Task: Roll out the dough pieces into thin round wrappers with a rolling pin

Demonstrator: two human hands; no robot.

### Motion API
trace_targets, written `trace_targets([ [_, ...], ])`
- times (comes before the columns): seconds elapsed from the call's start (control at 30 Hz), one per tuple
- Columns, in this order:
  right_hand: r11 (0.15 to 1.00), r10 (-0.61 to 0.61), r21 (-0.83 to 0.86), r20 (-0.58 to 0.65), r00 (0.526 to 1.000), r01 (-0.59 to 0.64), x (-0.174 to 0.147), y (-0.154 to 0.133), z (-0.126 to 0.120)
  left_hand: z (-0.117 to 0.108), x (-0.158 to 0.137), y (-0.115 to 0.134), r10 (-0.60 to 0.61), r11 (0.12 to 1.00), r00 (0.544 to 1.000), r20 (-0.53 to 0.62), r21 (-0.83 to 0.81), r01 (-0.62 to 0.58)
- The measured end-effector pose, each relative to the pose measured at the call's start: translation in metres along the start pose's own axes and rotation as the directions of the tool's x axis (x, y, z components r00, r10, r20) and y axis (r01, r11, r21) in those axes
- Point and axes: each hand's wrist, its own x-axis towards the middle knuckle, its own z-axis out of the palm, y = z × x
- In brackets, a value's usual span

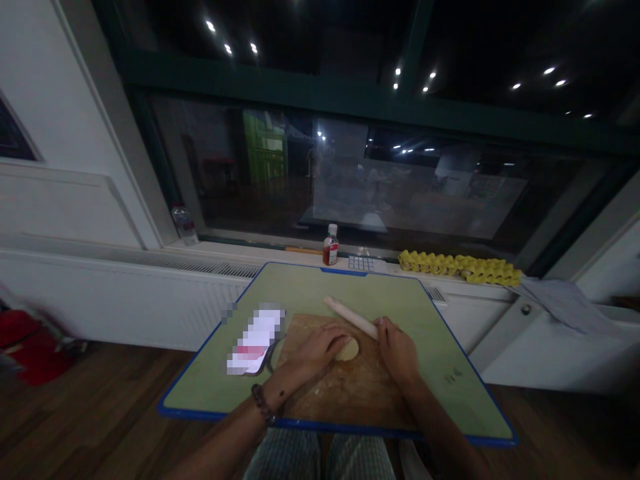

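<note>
A wooden board (350, 393) lies on a small green table, and a pale, round, flattened piece of dough (349, 351) rests on it. My left hand (320, 347) has its fingers and thumb closed on the left edge of the dough, covering part of it. To the right, my right hand (399, 347) is wrapped round the near end of a light wooden rolling pin (353, 316). The pin slants away to the upper left, beyond the dough and apart from it. A beaded bracelet circles my left wrist.
A phone (256, 340) with a lit, pixelated screen lies left of the board. The green table (460, 383) has a blue rim. On the windowsill stand a bottle of reddish liquid (330, 247) and yellow egg trays (457, 266). Left is a clear bottle (185, 225).
</note>
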Motion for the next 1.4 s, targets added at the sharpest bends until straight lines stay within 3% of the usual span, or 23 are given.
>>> trace_targets([
  [0.2, 1.0, -0.004, -0.017, 0.006, 1.0, 0.004, 0.0, 0.0, -0.001, 0.005, 0.001, -0.003, 0.002, 0.997, 0.999, 0.037, -0.081, 0.001],
  [0.37, 1.0, 0.017, -0.003, 0.027, 0.999, -0.017, 0.001, -0.001, -0.003, 0.004, -0.012, 0.006, 0.012, 0.992, 0.999, 0.042, 0.123, -0.017],
  [0.53, 1.0, 0.014, 0.017, 0.028, 1.0, -0.014, 0.001, 0.001, 0.0, 0.016, -0.033, 0.011, 0.044, 0.969, 0.992, 0.119, 0.235, -0.071],
  [0.7, 0.997, -0.071, 0.026, 0.002, 0.998, 0.07, 0.0, 0.002, 0.004, 0.013, -0.042, 0.019, 0.115, 0.936, 0.986, 0.123, 0.319, -0.149],
  [0.83, 0.989, -0.144, -0.041, -0.028, 0.989, 0.143, -0.002, 0.001, 0.007, -0.007, -0.038, 0.031, 0.069, 0.914, 0.997, -0.022, 0.403, -0.054],
  [0.97, 0.957, -0.284, -0.059, -0.007, 0.959, 0.283, -0.004, -0.004, 0.009, -0.022, -0.021, 0.024, 0.055, 0.885, 0.973, -0.222, 0.462, 0.056],
  [1.03, 0.939, -0.338, -0.069, 0.013, 0.941, 0.338, -0.006, -0.007, 0.01, -0.023, -0.01, 0.013, -0.026, 0.872, 0.973, -0.231, 0.471, 0.135],
  [1.13, 0.939, -0.329, -0.086, 0.054, 0.943, 0.333, -0.009, -0.011, 0.01, -0.019, 0.0, -0.002, -0.194, 0.845, 0.973, -0.126, 0.483, 0.23],
  [1.27, 0.954, -0.286, 0.11, 0.041, 0.957, 0.281, -0.007, -0.007, 0.004, -0.017, 0.004, -0.006, -0.214, 0.84, 0.974, -0.074, 0.494, 0.222],
  [1.4, 0.885, -0.288, 0.393, 0.038, 0.957, 0.25, 0.003, 0.007, -0.012, -0.02, 0.001, -0.004, -0.214, 0.854, 0.976, -0.044, 0.476, 0.209],
])
